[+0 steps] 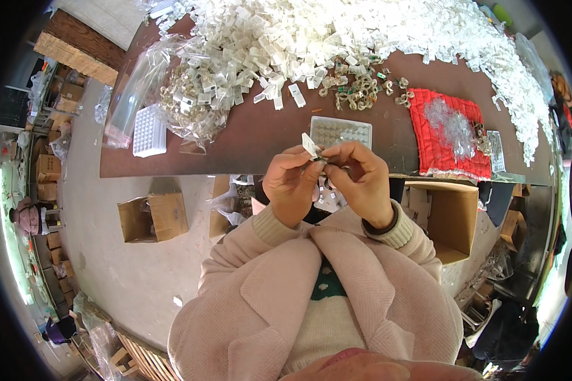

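A small white plastic clip (310,145), tilted, sits pinched above the table edge.

A tray (340,131) sits on the table (260,136) just behind the hands. A big pile of plastic bits (337,32) lies behind it, a cloth (448,136) to its right.
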`<state>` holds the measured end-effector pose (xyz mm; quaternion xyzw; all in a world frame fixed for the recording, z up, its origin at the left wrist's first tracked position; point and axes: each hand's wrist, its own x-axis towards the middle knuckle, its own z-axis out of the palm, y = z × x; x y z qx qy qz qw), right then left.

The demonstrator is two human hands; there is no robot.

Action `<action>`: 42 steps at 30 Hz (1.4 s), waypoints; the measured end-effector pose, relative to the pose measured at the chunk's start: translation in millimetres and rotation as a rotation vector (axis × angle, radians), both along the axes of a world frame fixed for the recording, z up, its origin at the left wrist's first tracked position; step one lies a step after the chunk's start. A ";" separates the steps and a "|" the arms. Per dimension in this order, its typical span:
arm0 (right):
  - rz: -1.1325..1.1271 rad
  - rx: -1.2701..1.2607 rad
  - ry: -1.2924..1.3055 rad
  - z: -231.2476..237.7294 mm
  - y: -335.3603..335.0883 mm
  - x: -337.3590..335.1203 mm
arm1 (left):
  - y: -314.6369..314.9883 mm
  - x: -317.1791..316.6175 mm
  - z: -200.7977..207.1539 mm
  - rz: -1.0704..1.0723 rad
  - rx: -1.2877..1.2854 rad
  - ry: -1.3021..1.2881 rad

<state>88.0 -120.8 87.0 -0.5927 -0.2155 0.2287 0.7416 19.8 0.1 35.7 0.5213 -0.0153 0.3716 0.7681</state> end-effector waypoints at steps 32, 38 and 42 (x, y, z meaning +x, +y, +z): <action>-0.163 -0.240 -0.644 -17.3 -0.6 -7.3 | 0.2 -8.0 -14.1 -0.205 -0.464 0.109; -0.192 -0.331 -0.593 -35.1 -21.6 -7.0 | 3.1 -13.8 -28.7 -0.265 -0.548 0.305; -0.358 -0.500 -0.706 -48.1 -32.1 27.1 | 11.2 -15.6 -37.1 -0.266 -0.544 0.299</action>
